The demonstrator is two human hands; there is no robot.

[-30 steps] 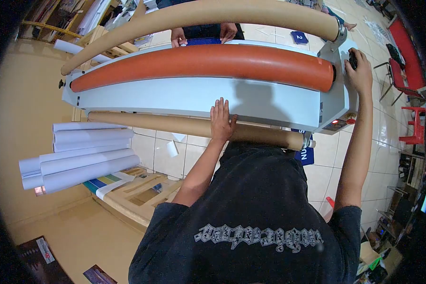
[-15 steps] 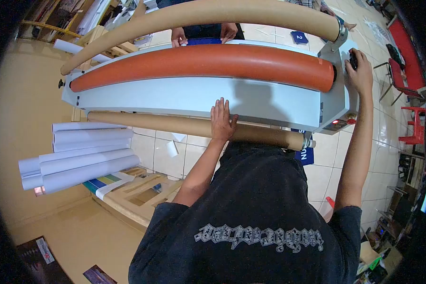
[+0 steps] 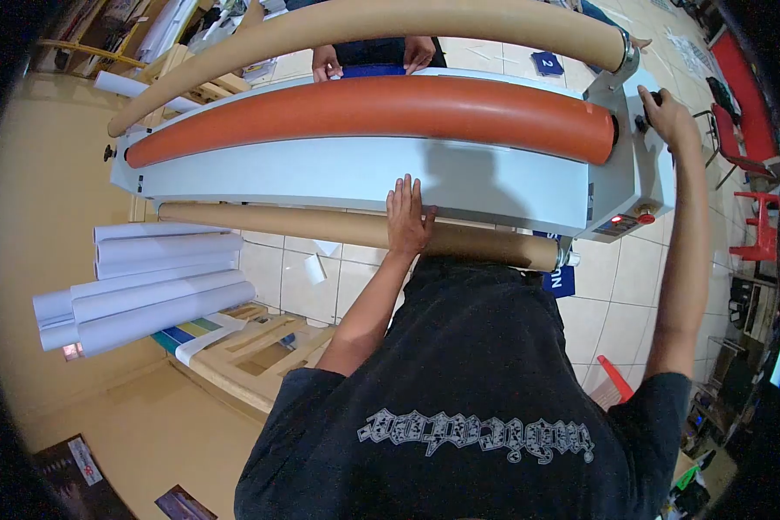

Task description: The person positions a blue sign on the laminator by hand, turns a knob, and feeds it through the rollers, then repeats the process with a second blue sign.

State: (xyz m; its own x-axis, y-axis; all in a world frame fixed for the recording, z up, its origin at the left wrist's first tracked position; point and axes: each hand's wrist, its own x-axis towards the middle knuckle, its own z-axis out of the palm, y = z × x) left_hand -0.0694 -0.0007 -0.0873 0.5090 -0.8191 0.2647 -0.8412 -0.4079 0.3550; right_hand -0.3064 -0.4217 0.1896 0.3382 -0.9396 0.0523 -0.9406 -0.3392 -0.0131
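A wide roll laminator with an orange roller (image 3: pixel 373 113) and a pale grey front panel (image 3: pixel 277 178) stretches before me. My left hand (image 3: pixel 410 218) lies flat with fingers extended on the panel's lower edge, near the middle. At the machine's right end, my right hand (image 3: pixel 669 121) is closed round a black handle (image 3: pixel 654 99), which the fingers partly hide. Beyond the roller, a co-worker's two hands (image 3: pixel 328 62) rest on a dark blue sheet (image 3: pixel 373 71) at the machine's far side.
Brown cardboard tubes run above the roller and below the panel (image 3: pixel 277 221). White paper rolls (image 3: pixel 156 290) lie at left on a wooden frame (image 3: pixel 260 360). A red button (image 3: pixel 646 218) sits on the right end housing. A red stool (image 3: pixel 758 227) stands on the tiled floor at right.
My right hand has shifted slightly right and down, and its wrist and arm have swung outward with the handle. My left hand stays on the panel.
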